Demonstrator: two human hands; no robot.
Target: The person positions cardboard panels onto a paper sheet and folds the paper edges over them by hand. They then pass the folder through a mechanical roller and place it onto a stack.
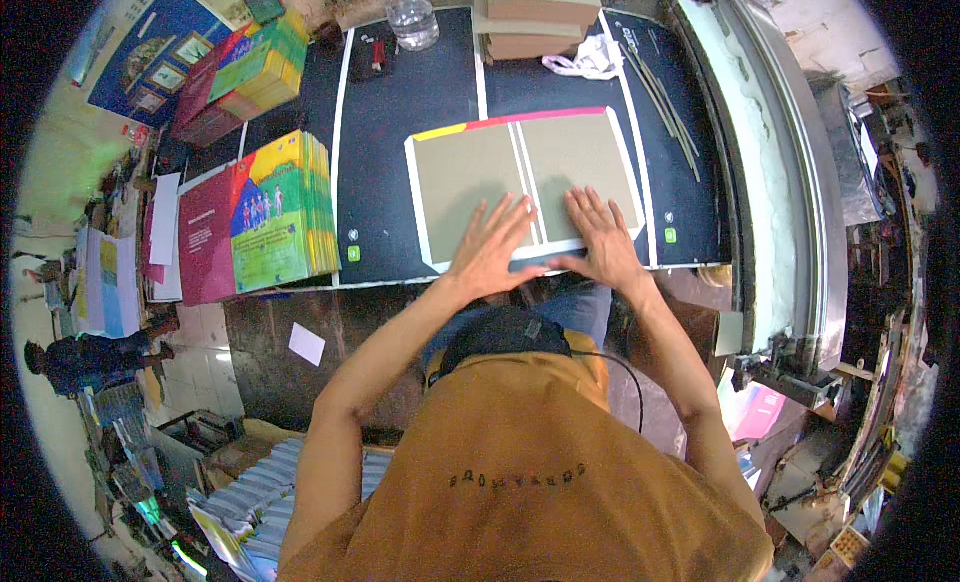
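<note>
A book cover sheet (465, 172) lies spread on the dark table before me, inner side up. Two grey-brown boards sit on it, parted by a narrow spine strip with white gaps. White paper margins show around them, with yellow, red and pink along the far edge. My left hand (492, 244) rests flat on the left board near its lower right part, fingers spread. On the right board, my right hand (604, 237) lies flat with its fingers apart. The two thumbs come close together at the near edge. Neither hand grips anything.
Stacks of colourful printed covers (265, 217) stand at the left. Behind are a clear jar (412, 22), a pile of brown boards (540, 12), a crumpled white plastic bag (590, 60) and thin rods (662, 102). A metal-edged machine (790, 182) borders the right side.
</note>
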